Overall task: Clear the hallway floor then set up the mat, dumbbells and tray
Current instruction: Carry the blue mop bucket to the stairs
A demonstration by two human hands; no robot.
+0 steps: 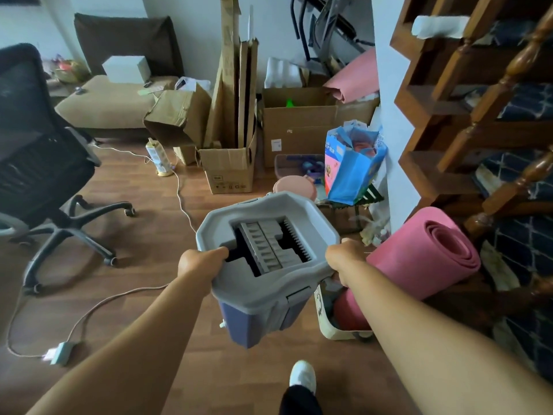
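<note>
I hold a mop bucket (263, 283), grey on top and blue below, up off the wooden floor at the centre of the view. My left hand (200, 260) grips its left rim and my right hand (344, 256) grips its right rim. A rolled pink mat (425, 253) lies tilted to the right of the bucket, its lower end in a cream basket (332, 327). A second pink mat (353, 76) leans at the back over the boxes. A purple tray (287, 163) with small items sits on the floor behind the bucket; what it holds is unclear.
Black office chair (45, 163) on the left. Cardboard boxes (230, 172) and a blue bag (353, 169) crowd the back wall. A cable with a power strip (59, 351) trails over the floor. Wooden staircase railing (493, 115) on the right. My white shoe (303, 375) is below.
</note>
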